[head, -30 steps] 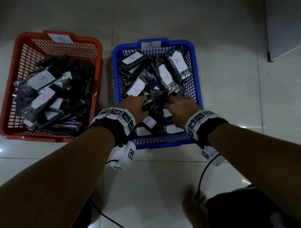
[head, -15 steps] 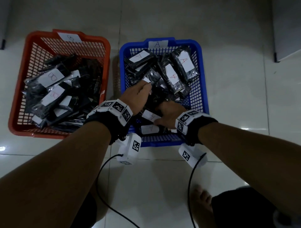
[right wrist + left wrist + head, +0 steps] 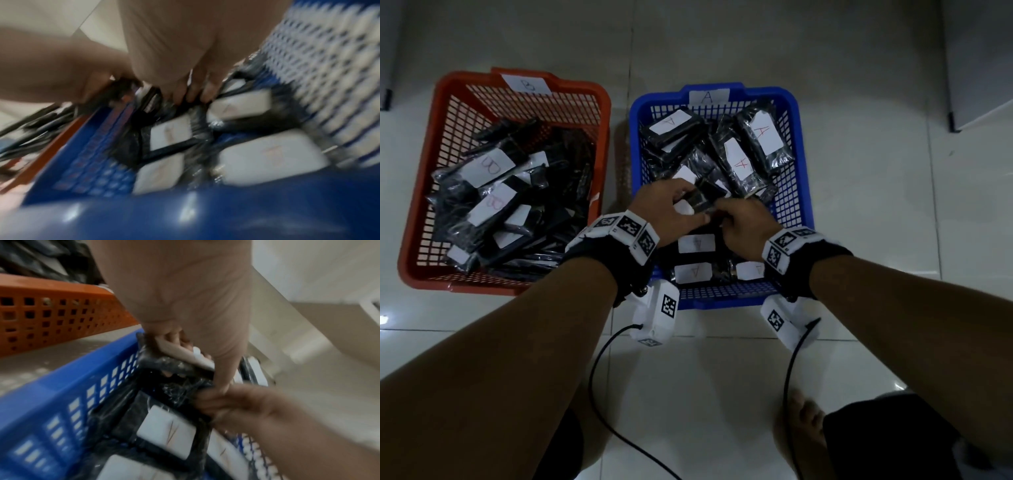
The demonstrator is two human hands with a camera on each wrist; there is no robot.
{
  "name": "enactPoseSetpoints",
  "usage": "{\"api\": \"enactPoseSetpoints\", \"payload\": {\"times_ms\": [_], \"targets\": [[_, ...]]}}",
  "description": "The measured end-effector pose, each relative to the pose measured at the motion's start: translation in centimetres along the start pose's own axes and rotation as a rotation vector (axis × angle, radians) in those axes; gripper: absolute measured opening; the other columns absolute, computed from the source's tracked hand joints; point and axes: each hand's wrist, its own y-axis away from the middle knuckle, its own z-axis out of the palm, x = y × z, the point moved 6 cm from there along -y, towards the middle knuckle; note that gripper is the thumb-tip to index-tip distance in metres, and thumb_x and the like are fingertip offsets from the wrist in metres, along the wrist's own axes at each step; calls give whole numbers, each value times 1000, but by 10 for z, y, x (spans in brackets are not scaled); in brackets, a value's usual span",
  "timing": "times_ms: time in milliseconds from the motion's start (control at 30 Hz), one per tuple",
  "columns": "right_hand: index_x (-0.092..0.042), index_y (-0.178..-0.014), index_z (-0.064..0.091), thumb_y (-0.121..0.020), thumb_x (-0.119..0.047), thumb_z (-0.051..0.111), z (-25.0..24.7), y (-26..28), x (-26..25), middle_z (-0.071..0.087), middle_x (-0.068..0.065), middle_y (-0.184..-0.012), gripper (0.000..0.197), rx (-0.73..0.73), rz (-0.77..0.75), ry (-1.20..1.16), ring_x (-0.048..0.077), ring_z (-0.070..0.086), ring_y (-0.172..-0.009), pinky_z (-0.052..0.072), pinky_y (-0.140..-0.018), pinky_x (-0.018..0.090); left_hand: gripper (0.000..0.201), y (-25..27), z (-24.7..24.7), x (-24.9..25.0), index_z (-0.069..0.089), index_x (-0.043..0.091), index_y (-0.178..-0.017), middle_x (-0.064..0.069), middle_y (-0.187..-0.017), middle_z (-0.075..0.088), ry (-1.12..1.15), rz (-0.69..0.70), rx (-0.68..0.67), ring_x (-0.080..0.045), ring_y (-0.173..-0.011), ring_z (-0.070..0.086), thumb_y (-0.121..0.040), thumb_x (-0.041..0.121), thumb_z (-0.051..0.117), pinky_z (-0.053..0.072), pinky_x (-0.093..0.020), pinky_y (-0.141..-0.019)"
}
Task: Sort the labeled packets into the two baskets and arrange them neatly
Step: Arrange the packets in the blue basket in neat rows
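Note:
The blue basket (image 3: 803, 192) marked A holds black packets with white A labels. Three lie flat in its near end (image 3: 697, 244); others are piled loosely at the far end (image 3: 739, 164). My left hand (image 3: 671, 209) grips one black packet (image 3: 703, 197) over the basket's middle, its fingers (image 3: 174, 344) curled round the packet's top edge (image 3: 176, 369). My right hand (image 3: 743, 219) meets that packet's near end (image 3: 236, 404) and seems to pinch it; the right wrist view is blurred. The red basket (image 3: 421, 192) marked B, at the left, is full of B packets (image 3: 493, 168).
Both baskets stand side by side on a pale tiled floor with a narrow gap between them. Black cables (image 3: 599, 377) trail from the wrist cameras toward my legs. A bare foot (image 3: 808, 421) is near the bottom right. A cabinet base (image 3: 955, 120) is at the far right.
My left hand reached deeper into the blue basket and now holds a packet raised off the pile. My right hand drew in to meet that packet. The head view shifted slightly.

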Motion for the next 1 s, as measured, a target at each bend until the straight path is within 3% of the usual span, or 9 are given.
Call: {"api": "enactPoseSetpoints", "payload": {"times_ms": [67,133,200,267,367,467,600,767,1000], "targets": [[-10,-107,69,-85,0,53,-17,5,13,66,12,-111,29,17,25,108,28,63,-99,50,-80,28,47,3,9,5,66,21,-116,4,-103,65,-82,39,-39,-8,-91,56,-75,39,79,40,-17,-77],[-13,-109,68,-87,-10,57,-22,11,26,64,10,-115,25,-91,39,315,26,61,-101,52,-83,31,51,4,22,6,66,21,-116,2,-105,65,-143,58,-95,-10,-92,56,-70,35,83,41,-17,-78],[-17,-121,61,-89,-23,62,-19,18,36,60,7,-122,33,-214,45,505,24,59,-106,53,-83,36,52,5,36,5,66,23,-116,1,-109,66,-217,77,-179,-13,-95,59,-68,33,83,45,-21,-81],[-19,-134,50,-89,-25,63,-15,21,40,56,6,-128,47,-257,46,584,26,56,-113,53,-85,40,57,4,47,4,64,24,-119,1,-116,65,-310,76,-267,-17,-104,60,-66,34,83,50,-29,-87],[-19,-137,44,-88,-20,64,-11,18,41,56,9,-127,53,-239,55,616,28,56,-112,54,-83,43,61,4,54,2,61,23,-122,-1,-120,63,-409,71,-308,-21,-109,59,-67,32,83,52,-37,-89],[-18,-136,44,-87,-22,65,-9,19,42,56,9,-126,54,-217,61,585,28,57,-110,54,-81,41,55,6,52,1,60,20,-121,-4,-116,61,-376,92,-199,-24,-106,58,-70,27,81,51,-39,-86],[-14,-140,38,-86,-21,68,-8,23,39,52,9,-129,62,-226,35,629,29,56,-111,51,-77,37,53,9,51,4,62,15,-118,-6,-110,59,-277,158,-111,-23,-104,55,-70,27,82,43,-28,-83],[-11,-141,38,-79,-8,72,-3,19,41,47,11,-134,71,-269,-3,666,30,49,-118,52,-85,39,61,20,69,3,61,23,-117,-1,-113,62,-392,109,-326,-20,-101,60,-63,37,86,53,-33,-83],[-11,-139,42,-78,-7,72,-3,18,46,47,11,-134,68,-302,2,642,29,46,-121,51,-90,42,58,23,68,1,62,24,-117,1,-114,64,-352,98,-356,-18,-99,61,-66,39,85,53,-31,-84]]}}
